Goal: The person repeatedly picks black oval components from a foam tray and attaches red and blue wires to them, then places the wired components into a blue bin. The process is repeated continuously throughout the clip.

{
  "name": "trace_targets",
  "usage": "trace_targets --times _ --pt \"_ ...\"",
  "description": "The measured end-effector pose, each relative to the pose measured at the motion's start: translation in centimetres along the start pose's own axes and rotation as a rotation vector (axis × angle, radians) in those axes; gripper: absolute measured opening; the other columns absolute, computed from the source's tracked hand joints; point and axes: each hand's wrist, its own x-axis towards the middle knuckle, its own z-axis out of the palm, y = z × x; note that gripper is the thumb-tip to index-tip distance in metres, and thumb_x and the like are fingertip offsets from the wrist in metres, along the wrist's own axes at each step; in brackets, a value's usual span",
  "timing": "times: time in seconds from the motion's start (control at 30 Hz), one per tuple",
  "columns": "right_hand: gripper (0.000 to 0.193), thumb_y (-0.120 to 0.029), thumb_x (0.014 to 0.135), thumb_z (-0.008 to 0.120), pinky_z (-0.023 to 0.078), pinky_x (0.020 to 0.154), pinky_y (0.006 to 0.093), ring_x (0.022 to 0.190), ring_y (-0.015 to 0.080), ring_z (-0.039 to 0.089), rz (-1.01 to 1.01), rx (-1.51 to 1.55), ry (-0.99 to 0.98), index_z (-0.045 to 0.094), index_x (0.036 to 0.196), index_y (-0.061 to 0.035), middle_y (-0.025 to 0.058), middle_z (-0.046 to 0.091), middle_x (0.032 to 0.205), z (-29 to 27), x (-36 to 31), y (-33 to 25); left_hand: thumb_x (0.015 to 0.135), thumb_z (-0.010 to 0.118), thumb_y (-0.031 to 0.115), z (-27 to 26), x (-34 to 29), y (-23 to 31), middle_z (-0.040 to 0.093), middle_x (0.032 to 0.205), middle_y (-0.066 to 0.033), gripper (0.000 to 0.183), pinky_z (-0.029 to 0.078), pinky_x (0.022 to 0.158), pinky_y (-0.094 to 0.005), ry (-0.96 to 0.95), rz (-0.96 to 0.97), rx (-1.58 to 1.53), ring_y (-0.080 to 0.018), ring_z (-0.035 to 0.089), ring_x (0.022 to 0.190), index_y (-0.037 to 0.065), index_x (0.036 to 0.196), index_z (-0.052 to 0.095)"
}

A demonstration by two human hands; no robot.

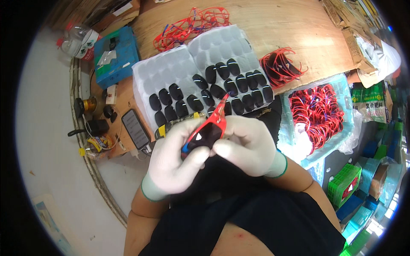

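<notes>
In white gloves with green cuffs, both my hands meet over my lap around a red sunglasses frame (219,116) with a dark lens (208,133) in it. My left hand (171,160) grips the frame's left side, thumb pressed by the lens. My right hand (253,147) pinches it at the right, thumb and fingers together. One red temple arm points up and away. Just beyond the hands lies a white moulded sheet tray (162,68), its nearer pockets holding many loose dark lenses (175,91). The far pockets hold none. My gloves cover part of the frame.
Red frames lie heaped (181,34) behind the tray, and a bundle (282,66) sits to its right. A light-blue basket (347,91) full of red frames stands at right. To the left are a phone (136,129), a blue box (117,72) and plastic bottles (77,40).
</notes>
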Motion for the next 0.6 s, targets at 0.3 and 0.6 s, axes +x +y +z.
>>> trace_targets --times 0.3,0.6 --pt "0.021 -0.016 0.093 0.064 0.041 0.059 0.0304 0.061 0.0131 0.05 0.053 -0.037 -0.197 0.062 0.079 -0.0005 0.0056 0.057 0.068 -2.1 0.5 -1.3 0.082 0.067 -0.001 1.9 0.2 1.0 0.068 0.076 -0.0123 0.028 0.053 0.056 -0.0312 0.088 0.481 0.472 -0.027 0.069 0.06 -0.002 0.11 0.064" --pt "0.039 -0.015 0.071 0.086 0.05 0.087 0.0386 0.094 0.0294 0.063 -0.325 -0.459 0.02 0.063 0.101 -0.0045 0.0112 0.063 0.099 -6.6 0.6 -1.1 0.078 0.073 0.005 2.0 3.4 1.2 0.062 0.069 -0.0084 0.033 0.047 0.047 -0.0316 -0.292 0.406 0.607 -0.0247 0.062 0.05 0.002 0.11 0.064"
